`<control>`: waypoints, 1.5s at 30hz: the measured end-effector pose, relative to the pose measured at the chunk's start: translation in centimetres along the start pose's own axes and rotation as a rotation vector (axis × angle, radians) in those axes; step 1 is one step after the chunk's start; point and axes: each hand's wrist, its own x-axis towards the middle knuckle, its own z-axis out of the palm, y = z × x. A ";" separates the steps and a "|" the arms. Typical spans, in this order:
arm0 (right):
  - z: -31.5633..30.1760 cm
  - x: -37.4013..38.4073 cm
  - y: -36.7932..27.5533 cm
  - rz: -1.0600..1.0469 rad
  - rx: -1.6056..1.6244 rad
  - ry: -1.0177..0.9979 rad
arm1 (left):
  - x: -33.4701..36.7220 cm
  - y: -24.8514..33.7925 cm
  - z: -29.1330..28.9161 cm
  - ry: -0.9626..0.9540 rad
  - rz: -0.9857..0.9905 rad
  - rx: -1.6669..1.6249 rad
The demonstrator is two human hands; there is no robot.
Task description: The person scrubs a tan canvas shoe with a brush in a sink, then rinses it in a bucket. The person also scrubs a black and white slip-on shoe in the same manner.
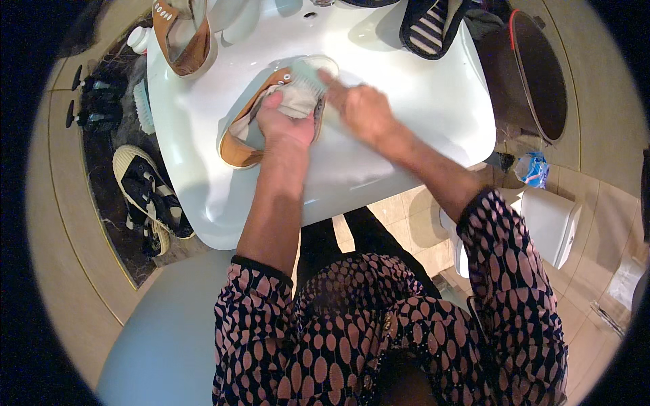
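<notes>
A tan and white canvas shoe (238,151) lies tilted in the white washbasin (420,169). My left hand (284,125) grips it at the opening, thumb up against the pale tongue (298,101). Above the toe end, my right hand (365,111) is closed on a brush (310,78) with pale green bristles. Motion smears both the brush and the fingers around it. The bristles appear to be against the tongue and toe area. A second tan shoe (189,51) rests on the basin's far left, apart from my hands.
At the far right of the basin lies a black slipper-like shoe with white stripes (426,34). Black-and-white sneakers (145,186), dark pump bottles (101,101) and another brush (143,108) sit on the left ledge. Beyond the right side stand a dark bin (542,81) and a blue packet (533,169).
</notes>
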 end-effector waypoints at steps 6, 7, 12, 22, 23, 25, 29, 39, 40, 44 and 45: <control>-0.1 0.4 -3.9 -0.021 0.104 -0.072 | 0.6 1.7 -1.3 0.005 0.034 -0.022; -0.5 -0.9 -4.6 -0.031 0.168 -0.046 | 0.3 1.8 -0.8 0.018 -0.005 -0.017; -1.0 2.4 0.7 0.090 0.055 0.047 | 0.9 0.4 -0.6 -0.086 0.043 -0.036; -1.1 3.3 0.5 0.146 0.339 -0.029 | 1.8 1.2 -1.4 -0.109 0.159 0.141; -1.2 3.2 0.7 0.160 0.378 -0.040 | 1.9 1.1 -1.3 -0.130 0.184 0.189; 0.1 2.8 1.4 0.121 0.452 -0.014 | 2.0 1.0 -1.0 -0.148 0.218 0.353; -0.4 1.1 -0.9 0.128 0.592 -0.171 | 1.9 1.5 -1.6 -0.070 0.232 0.388; 0.0 4.1 0.3 0.260 0.192 -0.022 | 1.3 0.8 -1.5 -0.013 0.038 0.228; 0.7 2.9 -0.2 0.183 0.230 -0.043 | 1.4 1.1 -1.8 -0.028 0.039 0.223; 1.6 -0.4 -0.3 0.029 0.264 -0.035 | 2.3 1.0 -2.1 -0.017 0.017 0.213; 1.4 0.8 1.1 0.092 0.204 -0.043 | 2.3 0.9 -1.7 -0.031 0.005 0.196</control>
